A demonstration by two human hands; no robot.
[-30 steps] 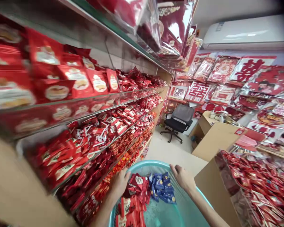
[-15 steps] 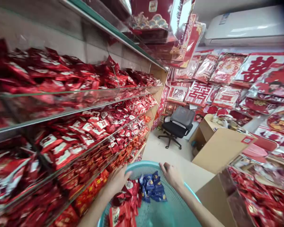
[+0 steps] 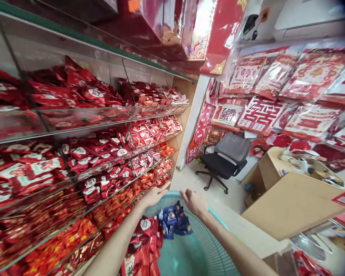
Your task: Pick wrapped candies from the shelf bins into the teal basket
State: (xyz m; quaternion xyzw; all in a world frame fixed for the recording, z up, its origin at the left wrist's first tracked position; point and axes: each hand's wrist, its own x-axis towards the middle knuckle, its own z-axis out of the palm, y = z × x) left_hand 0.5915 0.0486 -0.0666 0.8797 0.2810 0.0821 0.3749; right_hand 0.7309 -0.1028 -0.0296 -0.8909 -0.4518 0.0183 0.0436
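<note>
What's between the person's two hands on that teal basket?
In the head view, the teal basket's rim runs between the left hand and right hand; blue packets lie inside.

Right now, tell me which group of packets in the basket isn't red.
The blue packets, clustered at the far end of the teal basket. Their colour sets them apart from the red packets to their left and nearer the camera.

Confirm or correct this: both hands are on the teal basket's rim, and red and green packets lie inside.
One slip: the head view shows blue packets, not green, beside the red packets. The left hand and right hand are on the rim of the teal basket.
</note>
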